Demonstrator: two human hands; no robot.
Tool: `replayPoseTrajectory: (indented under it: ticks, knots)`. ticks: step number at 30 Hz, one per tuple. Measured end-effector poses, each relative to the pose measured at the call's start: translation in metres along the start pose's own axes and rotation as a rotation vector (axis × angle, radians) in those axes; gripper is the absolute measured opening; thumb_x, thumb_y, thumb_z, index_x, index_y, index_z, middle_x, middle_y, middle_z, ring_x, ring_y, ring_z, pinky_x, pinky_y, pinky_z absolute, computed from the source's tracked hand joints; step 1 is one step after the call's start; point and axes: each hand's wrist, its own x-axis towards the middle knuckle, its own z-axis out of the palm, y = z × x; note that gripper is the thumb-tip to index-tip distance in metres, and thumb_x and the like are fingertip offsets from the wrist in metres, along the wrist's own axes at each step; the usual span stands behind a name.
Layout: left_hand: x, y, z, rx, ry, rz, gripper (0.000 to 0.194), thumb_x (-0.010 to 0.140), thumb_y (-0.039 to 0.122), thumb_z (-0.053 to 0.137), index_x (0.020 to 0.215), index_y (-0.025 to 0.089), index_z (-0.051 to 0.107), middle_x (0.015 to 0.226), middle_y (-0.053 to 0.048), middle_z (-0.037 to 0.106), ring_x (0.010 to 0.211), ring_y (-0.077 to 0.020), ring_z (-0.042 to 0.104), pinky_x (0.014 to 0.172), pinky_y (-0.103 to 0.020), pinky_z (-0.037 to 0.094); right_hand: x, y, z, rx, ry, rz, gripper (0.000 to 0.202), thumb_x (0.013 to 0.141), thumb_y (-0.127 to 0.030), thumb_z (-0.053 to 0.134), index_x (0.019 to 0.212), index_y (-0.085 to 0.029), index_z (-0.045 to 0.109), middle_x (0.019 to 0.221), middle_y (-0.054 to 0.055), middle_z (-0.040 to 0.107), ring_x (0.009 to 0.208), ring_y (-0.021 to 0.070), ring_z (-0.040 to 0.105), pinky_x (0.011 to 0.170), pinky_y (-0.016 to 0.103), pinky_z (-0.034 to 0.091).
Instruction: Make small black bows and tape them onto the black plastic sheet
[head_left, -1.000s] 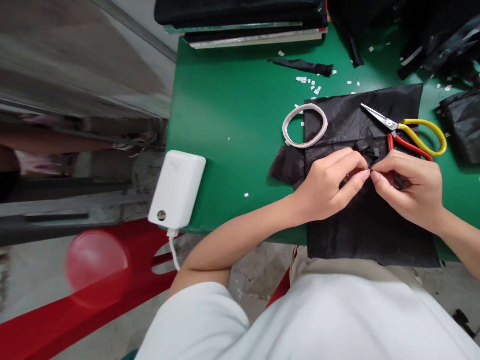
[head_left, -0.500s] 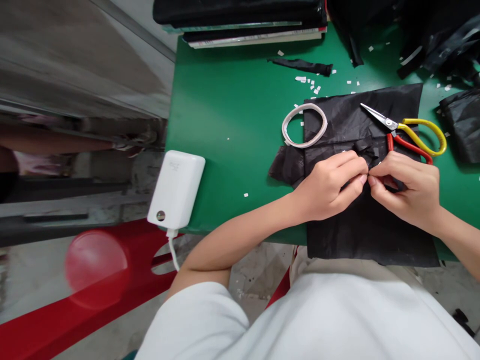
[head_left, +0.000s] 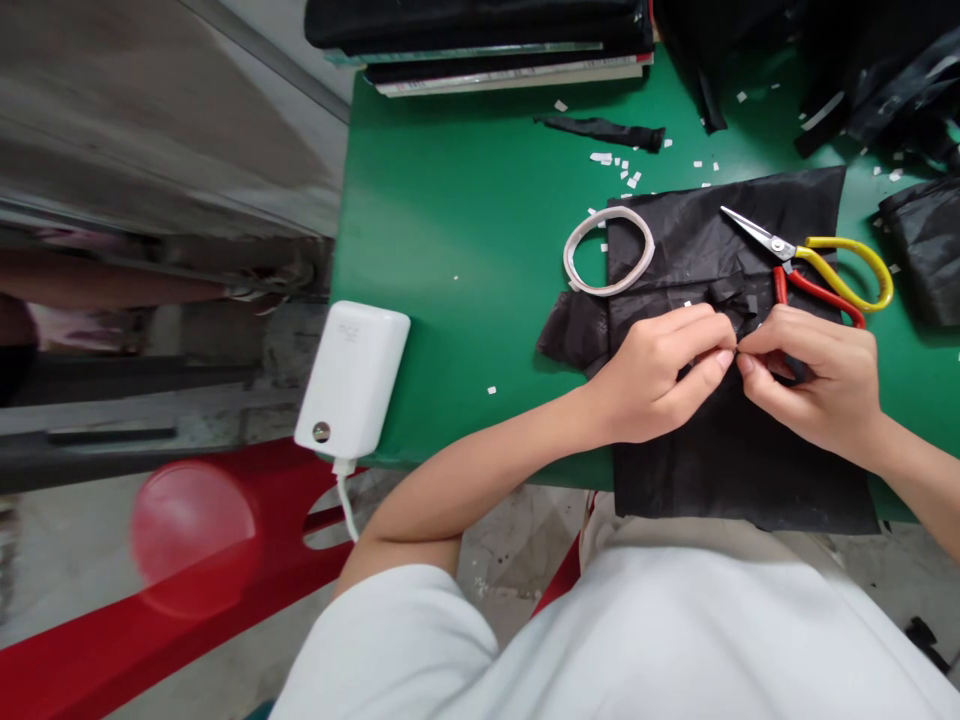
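Observation:
My left hand [head_left: 664, 370] and my right hand [head_left: 817, 375] meet fingertip to fingertip above a black sheet [head_left: 739, 470], which looks like thin fabric or plastic. Thumb and forefinger of each hand are pinched together. What lies between them is too small and dark to make out. Just beyond the fingertips sits a small bunch of black strips [head_left: 731, 295]. Scissors [head_left: 781, 248] with one yellow and one red handle rest on the sheet near my right hand, blades slightly apart. A whitish ring, like a narrow tape roll [head_left: 649, 245], overlaps the sheet's left edge.
Small white paper bits [head_left: 634, 182] and a black strip [head_left: 607, 131] lie on the green table [head_left: 450, 200]. A white power bank [head_left: 356, 375] with a cable is at the left edge. Books [head_left: 510, 75] and black material [head_left: 892, 90] occupy the far side. A red chair [head_left: 277, 490] stands at left.
Almost nothing differs. Both hands keep their pinch at the same spot, with only a tiny shift of the fingers.

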Motion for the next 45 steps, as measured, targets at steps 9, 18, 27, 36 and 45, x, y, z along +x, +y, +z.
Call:
replayPoseTrajectory:
  ticks: [9, 18, 27, 36, 45]
  knots:
    - [0.0022, 0.0004, -0.0030, -0.045, -0.061, 0.014, 0.018, 0.096, 0.021, 0.041, 0.080, 0.018, 0.049, 0.074, -0.001, 0.052, 0.070, -0.0128, 0.049, 0.070, -0.024, 0.043, -0.0011, 0.0015, -0.0011, 0.030, -0.023, -0.002, 0.016, 0.079, -0.006, 0.058, 0.076, -0.022, 0.055, 0.058, -0.005, 0.053, 0.047, 0.0067, 0.043, 0.043, 0.022, 0.035]
    - [0.0019, 0.0001, -0.0024, -0.128, -0.058, -0.040, 0.019, 0.095, 0.021, 0.042, 0.077, 0.018, 0.048, 0.071, 0.000, 0.049, 0.067, -0.0119, 0.047, 0.069, -0.024, 0.041, -0.0016, 0.0009, -0.0002, 0.031, -0.022, -0.012, 0.017, 0.078, -0.004, 0.058, 0.076, -0.021, 0.055, 0.058, -0.005, 0.053, 0.048, 0.0058, 0.042, 0.043, 0.021, 0.034]
    - [0.0012, 0.0030, -0.0028, -0.193, -0.047, -0.055, 0.019, 0.095, 0.017, 0.044, 0.077, 0.014, 0.051, 0.071, 0.000, 0.049, 0.067, -0.0096, 0.045, 0.068, -0.023, 0.039, -0.0020, -0.0002, -0.0008, 0.069, -0.032, -0.003, 0.017, 0.078, -0.003, 0.058, 0.077, -0.019, 0.056, 0.060, -0.004, 0.054, 0.050, 0.0054, 0.041, 0.046, 0.020, 0.035]
    - [0.0016, 0.0030, -0.0036, -0.207, -0.056, -0.081, 0.021, 0.096, 0.020, 0.044, 0.077, 0.015, 0.051, 0.071, 0.001, 0.049, 0.067, -0.0098, 0.045, 0.068, -0.023, 0.038, -0.0012, -0.0001, 0.0001, 0.066, -0.032, -0.003, 0.017, 0.079, -0.003, 0.058, 0.077, -0.020, 0.055, 0.060, -0.004, 0.054, 0.049, 0.0058, 0.043, 0.046, 0.020, 0.036]
    - [0.0016, 0.0024, -0.0026, -0.211, -0.052, -0.074, 0.021, 0.096, 0.019, 0.043, 0.077, 0.014, 0.051, 0.071, 0.000, 0.049, 0.067, -0.0096, 0.045, 0.067, -0.023, 0.038, -0.0017, 0.0003, -0.0001, 0.058, -0.029, -0.015, 0.018, 0.079, -0.003, 0.057, 0.076, -0.020, 0.055, 0.060, -0.004, 0.054, 0.050, 0.0058, 0.044, 0.046, 0.020, 0.037]
